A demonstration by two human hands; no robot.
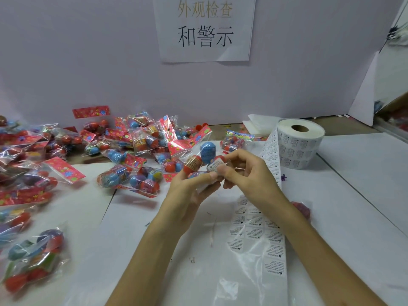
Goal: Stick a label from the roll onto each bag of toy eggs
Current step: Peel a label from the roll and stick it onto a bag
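My left hand [187,191] grips a clear bag of toy eggs [199,159] held up over the table, with red and blue eggs showing at its top. My right hand [245,171] meets it from the right, thumb and fingers pinching a small white warning label [215,166] against the bag. The label roll [300,143] stands at the right. Its strip of labels [258,235] runs down under my right forearm toward the front edge.
Several bags of toy eggs [132,155] are heaped at the back left, and more [31,257] lie along the left edge. A white partition with a paper sign [205,29] closes the back. White paper sheets [136,235] cover the table.
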